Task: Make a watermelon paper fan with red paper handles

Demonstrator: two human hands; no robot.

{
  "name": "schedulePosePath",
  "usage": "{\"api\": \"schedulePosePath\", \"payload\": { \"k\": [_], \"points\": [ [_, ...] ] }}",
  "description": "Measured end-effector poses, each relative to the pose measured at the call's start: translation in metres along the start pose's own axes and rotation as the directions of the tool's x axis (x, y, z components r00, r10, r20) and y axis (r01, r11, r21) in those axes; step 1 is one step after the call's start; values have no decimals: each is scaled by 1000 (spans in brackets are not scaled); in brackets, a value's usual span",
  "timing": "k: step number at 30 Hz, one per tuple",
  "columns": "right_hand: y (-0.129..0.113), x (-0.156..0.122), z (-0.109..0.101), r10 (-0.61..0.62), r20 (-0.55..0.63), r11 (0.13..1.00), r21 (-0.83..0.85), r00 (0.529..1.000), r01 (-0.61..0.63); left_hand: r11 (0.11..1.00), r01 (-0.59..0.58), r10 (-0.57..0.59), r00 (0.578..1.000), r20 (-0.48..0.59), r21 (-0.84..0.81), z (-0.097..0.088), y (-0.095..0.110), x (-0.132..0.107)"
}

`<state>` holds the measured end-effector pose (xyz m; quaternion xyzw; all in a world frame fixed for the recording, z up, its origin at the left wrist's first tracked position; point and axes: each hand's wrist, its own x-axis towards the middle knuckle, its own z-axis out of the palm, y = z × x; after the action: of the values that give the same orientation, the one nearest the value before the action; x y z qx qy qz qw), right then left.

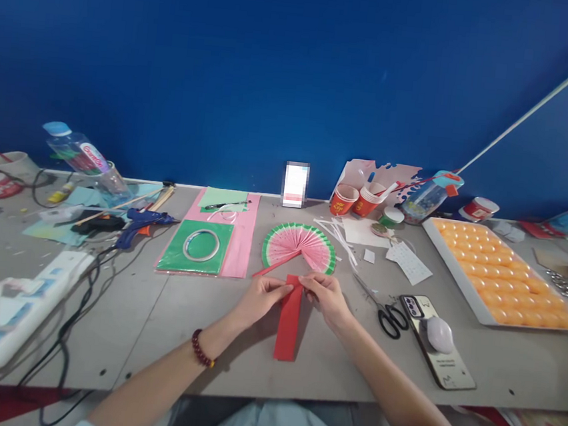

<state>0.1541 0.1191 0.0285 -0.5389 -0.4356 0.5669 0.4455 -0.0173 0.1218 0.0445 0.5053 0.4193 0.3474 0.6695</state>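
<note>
A folded strip of red paper [288, 327] hangs toward me, its far end between my two hands. My left hand [261, 299] pinches its upper left corner with thumb and fingers. Opposite it, my right hand [325, 297] grips the upper right edge, fingers bent. Just beyond my hands lies a pleated paper fan [286, 240] coloured like a watermelon, pink with dark seeds and a green rim. A thin red stick [279, 263] runs from the fan's centre down to the left. Black-handled scissors [390, 320] rest to the right of my right hand.
Left stand a blue glue gun [145, 220], a white power strip [28, 309] with cables, and a roll of tape [201, 245] on green paper. Right are a phone [450, 369], red paper cups [344, 199] and a tray of orange balls [433, 231]. A blue wall [226, 87] rises behind.
</note>
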Motion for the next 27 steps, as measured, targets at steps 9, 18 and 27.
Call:
{"api": "schedulePosePath", "payload": {
  "k": [9,18,27],
  "points": [
    [-5,-3,7,14,171,998,57,985,-24,998,-35,30,995,-95,-54,-3,-4,4],
    [2,-1,7,-62,70,996,-57,996,66,990,-119,126,988,-90,76,-3,-4,1],
    [5,0,6,-121,64,973,-189,991,131,935,-241,272,958,-89,260,-4,-6,2]
  ]
}}
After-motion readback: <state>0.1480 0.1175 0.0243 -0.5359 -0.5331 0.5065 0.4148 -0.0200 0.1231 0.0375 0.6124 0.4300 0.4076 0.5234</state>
